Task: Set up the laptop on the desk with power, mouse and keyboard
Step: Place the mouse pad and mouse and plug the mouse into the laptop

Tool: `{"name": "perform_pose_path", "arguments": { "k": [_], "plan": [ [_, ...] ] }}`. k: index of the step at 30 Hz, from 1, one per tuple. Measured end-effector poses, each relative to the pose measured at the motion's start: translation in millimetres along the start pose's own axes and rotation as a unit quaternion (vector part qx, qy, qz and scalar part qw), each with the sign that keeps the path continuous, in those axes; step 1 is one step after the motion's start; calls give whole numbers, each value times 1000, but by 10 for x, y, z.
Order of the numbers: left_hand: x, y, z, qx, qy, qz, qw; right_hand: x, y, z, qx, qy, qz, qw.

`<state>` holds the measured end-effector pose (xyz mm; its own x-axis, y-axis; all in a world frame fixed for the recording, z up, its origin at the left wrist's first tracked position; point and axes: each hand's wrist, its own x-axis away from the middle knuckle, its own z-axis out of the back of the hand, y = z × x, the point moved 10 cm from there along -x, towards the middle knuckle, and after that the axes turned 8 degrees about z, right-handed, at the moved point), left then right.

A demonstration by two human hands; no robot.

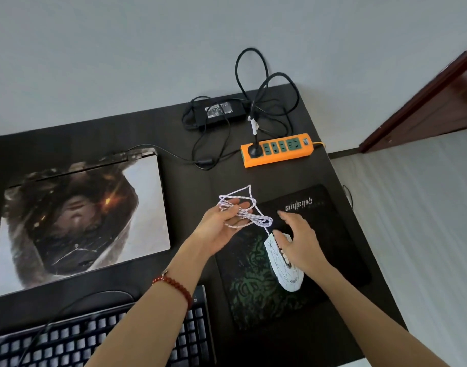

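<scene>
black keyboard (100, 337), left hand (221, 226) gripping braided white cable (243, 210), angular mouse (285, 263)

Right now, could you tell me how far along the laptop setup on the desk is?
Power looks done: a black plug sits in the orange power strip and a cable reaches the closed laptop. In hand: the left hand holds the mouse cable bundled, and the right hand rests on the white mouse. Left: connecting mouse and keyboard.
</scene>
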<state>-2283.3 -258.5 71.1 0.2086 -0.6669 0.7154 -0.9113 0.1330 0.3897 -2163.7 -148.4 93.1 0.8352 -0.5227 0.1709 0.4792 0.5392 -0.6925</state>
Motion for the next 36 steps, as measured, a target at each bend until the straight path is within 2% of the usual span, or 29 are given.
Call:
{"name": "perform_pose_path", "arguments": {
  "k": [2,5,8,11,15,18,20,21,22,23,25,26,27,30,32,33,36],
  "plan": [
    [-41,33,18,-1,10,-3,1000,-119,-163,-61,-56,-14,34,998],
    [-93,71,34,-10,24,-5,1000,-247,-287,-186,-97,-42,36,994],
    [-141,51,77,-70,51,12,996,-338,-269,-123,-113,10,24,993],
    [-173,1,88,-86,51,44,994,-368,-140,-135,-159,24,-22,987],
    [-179,-37,25,39,12,79,996,-411,30,-92,-195,49,-76,977],
    [-172,-55,24,76,14,85,993,-437,237,-112,-232,39,-138,962],
    [-188,-15,106,27,66,55,996,-406,421,-140,-273,35,-201,940],
    [-175,47,176,-44,113,25,992,-373,518,-130,-293,43,-236,925],
    [-139,143,259,-147,168,-13,975,-340,608,-103,-302,54,-263,915],
    [-82,256,331,-274,222,-57,934,-312,677,-63,-295,65,-279,912],
    [55,414,402,-505,298,-135,799,-301,766,56,-215,71,-268,937],
    [114,429,448,-575,322,-153,736,-306,780,120,-153,66,-251,954],
    [155,410,520,-618,340,-151,692,-303,781,172,-96,60,-235,965],
    [188,284,717,-707,355,-83,607,-271,806,234,-39,64,-221,973],
    [191,253,733,-737,350,-76,573,-255,779,255,-21,72,-215,974],
    [194,251,735,-737,349,-77,574,-243,760,278,-10,83,-212,974],
    [213,257,795,-710,354,-69,605,-178,581,435,8,163,-175,971]
  ]
}}
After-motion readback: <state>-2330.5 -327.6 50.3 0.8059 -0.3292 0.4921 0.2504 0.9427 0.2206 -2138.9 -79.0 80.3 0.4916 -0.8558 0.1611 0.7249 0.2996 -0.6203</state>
